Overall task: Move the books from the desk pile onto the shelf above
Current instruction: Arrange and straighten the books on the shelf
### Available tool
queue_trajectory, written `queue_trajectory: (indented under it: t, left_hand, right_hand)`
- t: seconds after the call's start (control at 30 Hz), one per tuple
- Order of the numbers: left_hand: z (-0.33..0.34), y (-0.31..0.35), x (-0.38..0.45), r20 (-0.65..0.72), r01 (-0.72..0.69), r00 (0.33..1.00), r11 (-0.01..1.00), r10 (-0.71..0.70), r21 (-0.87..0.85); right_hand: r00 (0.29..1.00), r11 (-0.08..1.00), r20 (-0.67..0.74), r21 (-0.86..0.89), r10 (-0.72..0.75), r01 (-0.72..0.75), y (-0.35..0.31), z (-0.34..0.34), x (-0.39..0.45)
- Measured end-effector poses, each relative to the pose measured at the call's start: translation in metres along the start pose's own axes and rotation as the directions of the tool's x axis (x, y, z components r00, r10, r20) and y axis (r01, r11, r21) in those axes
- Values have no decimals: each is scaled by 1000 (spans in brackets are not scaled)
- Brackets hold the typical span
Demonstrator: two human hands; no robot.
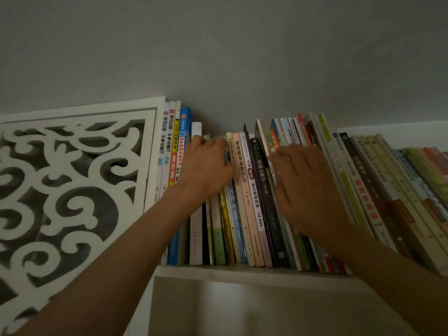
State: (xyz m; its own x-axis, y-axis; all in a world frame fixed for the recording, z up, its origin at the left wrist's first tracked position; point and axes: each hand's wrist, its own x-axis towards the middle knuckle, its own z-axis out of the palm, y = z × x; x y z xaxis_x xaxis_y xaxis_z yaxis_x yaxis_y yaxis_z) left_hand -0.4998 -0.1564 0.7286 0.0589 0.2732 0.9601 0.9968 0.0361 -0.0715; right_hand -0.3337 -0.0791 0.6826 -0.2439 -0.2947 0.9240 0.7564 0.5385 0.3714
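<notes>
Many books (252,202) upright on shelf (242,271), both hands touching

white shelf (242,271) | row of books (252,190) upright, rt ones leaning

A home study corner. A white shelf (254,271) against a plain grey wall (218,44) carries a crowded row of upright books (244,190), among them school exam guides and health and psychology titles. Beside it stands a white carved fretwork panel (72,178) of domestic style.
</notes>
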Motion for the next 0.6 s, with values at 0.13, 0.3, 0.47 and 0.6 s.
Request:
queue_trajectory:
  t: [0.13,0.3,0.47,0.6]
  left_hand:
    - [-8,5,-12,-118,-12,993,986,-8,-168]
    - [-5,15,-38,-293,29,947,942,-133,-334]
    - [19,33,-43,-218,348,852,826,-476,-443]
    - [19,37,-45,-152,435,843,821,-515,-369]
  right_hand:
    - [1000,996,-27,92,1,2,-16,1,12]
    - [992,970,-49,218,118,-105,-25,1,5]
    - [987,956,68,248,145,-157,-31,2,-16]
    - [973,951,177,246,147,-189,-37,-3,-31]
